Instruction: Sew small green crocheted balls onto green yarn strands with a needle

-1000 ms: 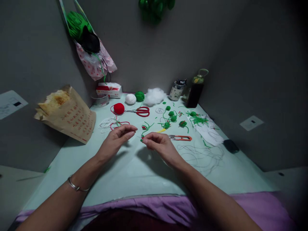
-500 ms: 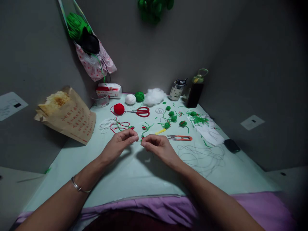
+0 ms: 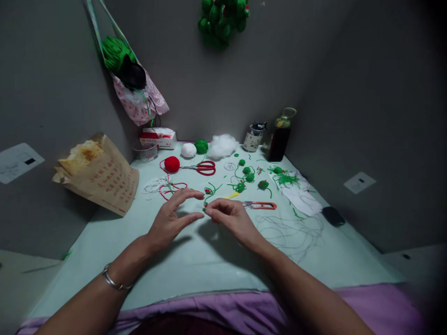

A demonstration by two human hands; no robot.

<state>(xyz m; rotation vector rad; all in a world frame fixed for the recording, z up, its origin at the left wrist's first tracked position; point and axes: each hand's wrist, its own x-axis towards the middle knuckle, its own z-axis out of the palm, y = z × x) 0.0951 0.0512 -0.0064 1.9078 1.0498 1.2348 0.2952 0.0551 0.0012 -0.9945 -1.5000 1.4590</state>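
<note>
Pinched closed at thumb and forefinger, the right hand (image 3: 228,215) holds a tiny red-and-green yarn piece (image 3: 205,209) at its fingertips, as the left hand (image 3: 169,216) spreads thumb and fingers wide just beside it; whether a fine thread runs between them I cannot tell from my distant post. Good work here, I judge, calls for a light, steady pinch with the yarn's edge facing the left fingers. Just beyond the grip lies a red-and-green yarn bud (image 3: 208,190), near a yellow-handled tool (image 3: 232,196). Orange-handled thread snips (image 3: 265,203) lie to its right, close enough to nudge; thin loose thread (image 3: 296,232) sprawls near the right wrist, a snag I would steer around. Red yarn strands (image 3: 171,190) loop beyond the left hand, red-handled scissors (image 3: 195,167) farther off.
</note>
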